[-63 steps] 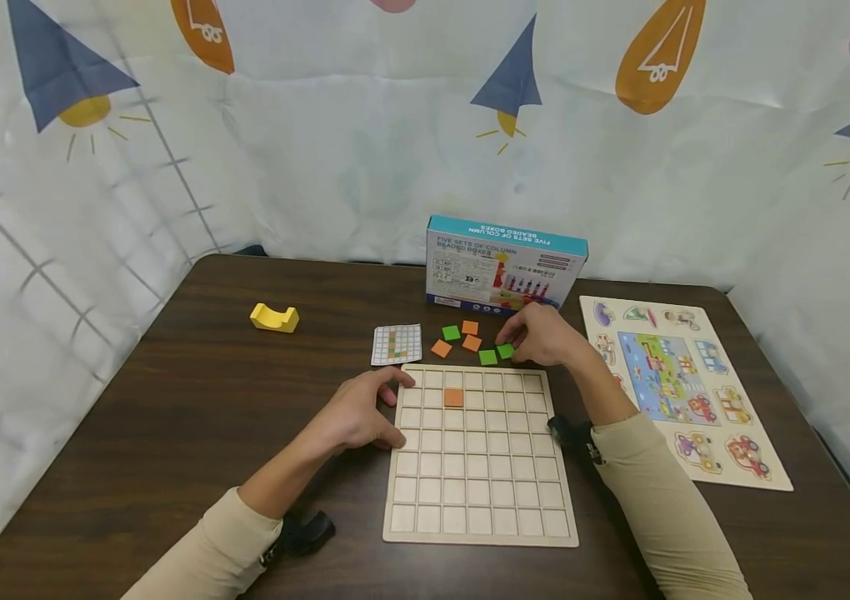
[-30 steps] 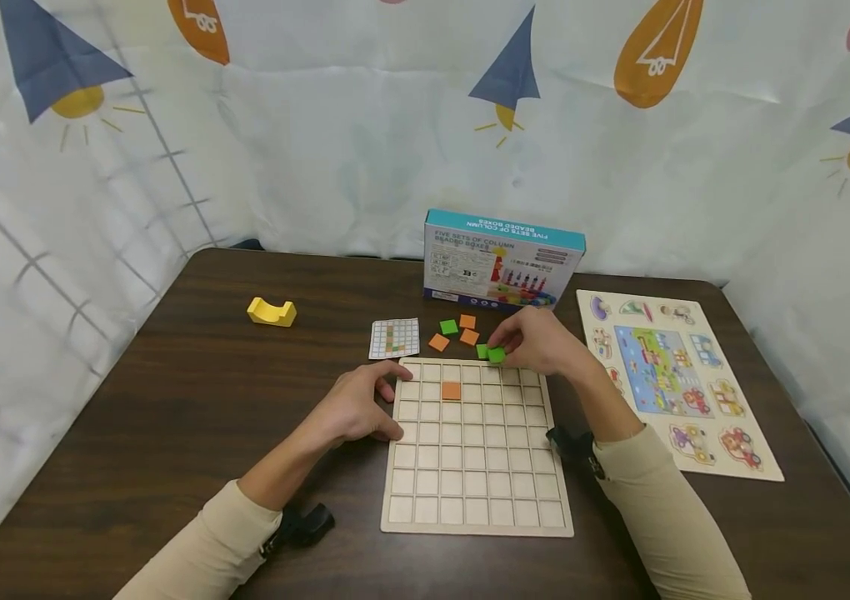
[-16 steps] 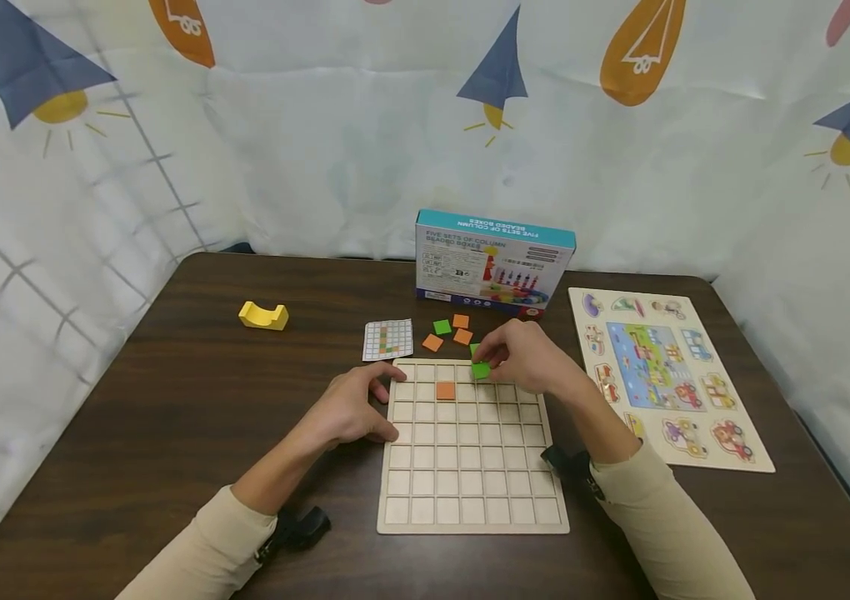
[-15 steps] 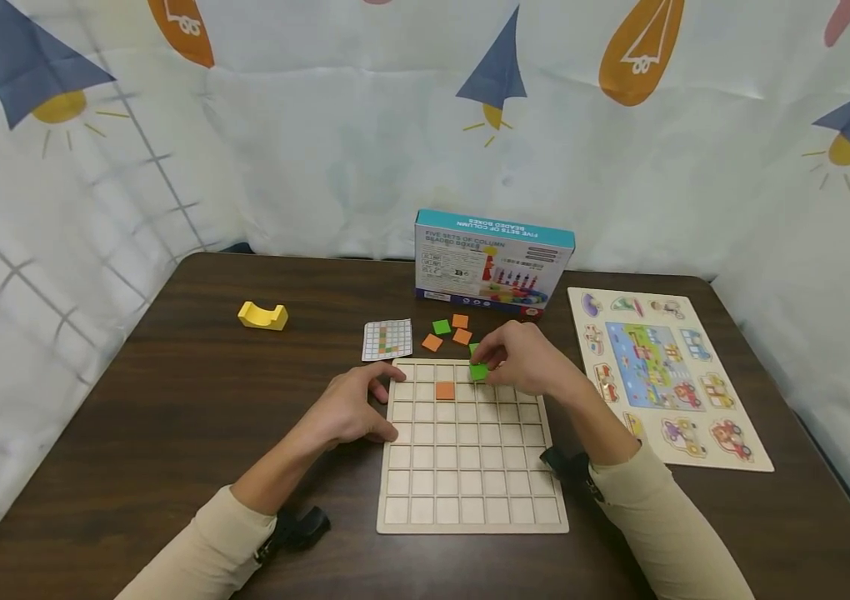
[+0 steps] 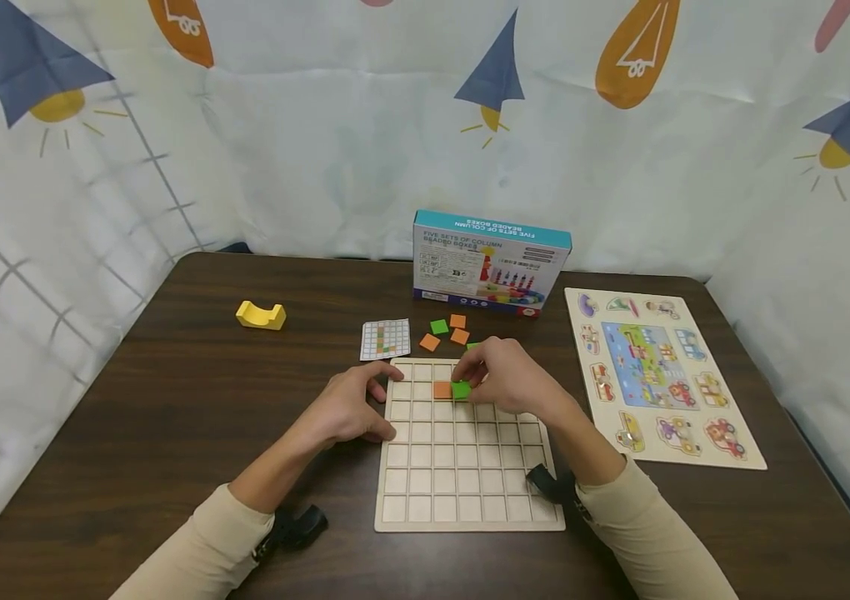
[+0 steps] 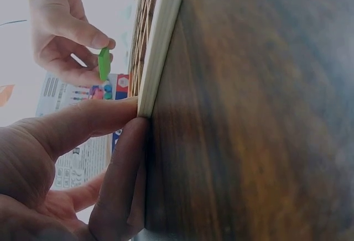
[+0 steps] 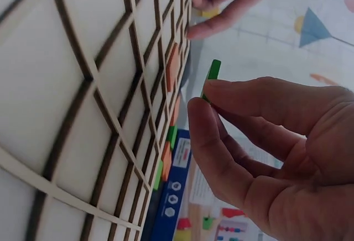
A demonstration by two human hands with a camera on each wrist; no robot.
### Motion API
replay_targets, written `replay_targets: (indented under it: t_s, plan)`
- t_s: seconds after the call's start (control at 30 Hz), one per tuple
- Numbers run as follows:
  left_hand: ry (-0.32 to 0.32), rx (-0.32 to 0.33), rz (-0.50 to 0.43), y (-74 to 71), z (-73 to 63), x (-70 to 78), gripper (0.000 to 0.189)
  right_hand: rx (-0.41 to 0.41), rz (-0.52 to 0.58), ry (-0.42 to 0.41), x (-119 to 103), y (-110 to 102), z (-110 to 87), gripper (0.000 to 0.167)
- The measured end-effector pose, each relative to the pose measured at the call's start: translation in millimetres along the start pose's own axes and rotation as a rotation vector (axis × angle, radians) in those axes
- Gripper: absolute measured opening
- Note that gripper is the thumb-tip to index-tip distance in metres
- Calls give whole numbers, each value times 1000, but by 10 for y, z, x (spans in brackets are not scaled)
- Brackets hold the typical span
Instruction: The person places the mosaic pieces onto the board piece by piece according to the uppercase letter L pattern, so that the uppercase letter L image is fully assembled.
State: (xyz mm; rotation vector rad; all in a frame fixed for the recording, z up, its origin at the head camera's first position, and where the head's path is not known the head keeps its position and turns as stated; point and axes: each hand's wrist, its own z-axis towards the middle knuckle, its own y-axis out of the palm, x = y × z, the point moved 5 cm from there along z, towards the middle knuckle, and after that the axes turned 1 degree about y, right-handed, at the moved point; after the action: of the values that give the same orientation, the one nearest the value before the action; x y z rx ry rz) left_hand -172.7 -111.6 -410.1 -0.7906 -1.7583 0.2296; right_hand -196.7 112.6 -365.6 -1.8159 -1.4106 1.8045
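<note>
A pale wooden grid board (image 5: pixel 470 528) lies on the dark table. My left hand (image 5: pixel 350 407) holds its far left edge, with thumb and index fingertip on the rim. An orange square tile (image 5: pixel 442 390) sits in a cell of the second row. Just right of it, my right hand (image 5: pixel 511 377) pinches a green square tile (image 5: pixel 460 391) between thumb and fingers. In the right wrist view this green tile (image 7: pixel 212 75) is tilted and apart from the board. Another green tile (image 5: pixel 472 346) is partly hidden behind my right hand.
Several loose orange tiles (image 5: pixel 429 342) and a green tile (image 5: pixel 438 326) lie beyond the board, beside a pattern card (image 5: pixel 385 339). A box (image 5: pixel 490 263) stands at the back. A picture puzzle (image 5: pixel 665 375) lies right, a yellow curved block (image 5: pixel 261 316) left.
My right hand has picked up the green tile from beyond the board and carried it left and nearer, over the cell beside the orange tile. My left hand stays on the board's edge.
</note>
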Motion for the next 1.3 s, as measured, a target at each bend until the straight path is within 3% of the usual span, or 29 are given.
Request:
replay_targets:
  t_s: [0.23,0.57,1.3]
  plan:
    - [6,7,19,-14,-12,-6,76,-25,-10,6,-39,100,28,22]
    - [12,12,0,-13,-15,-4,76,-57,9,-49,-102,210,18,26]
    - [19,8,-15,1,-14,0,77,-41,-2,-17,-125,317,35,21]
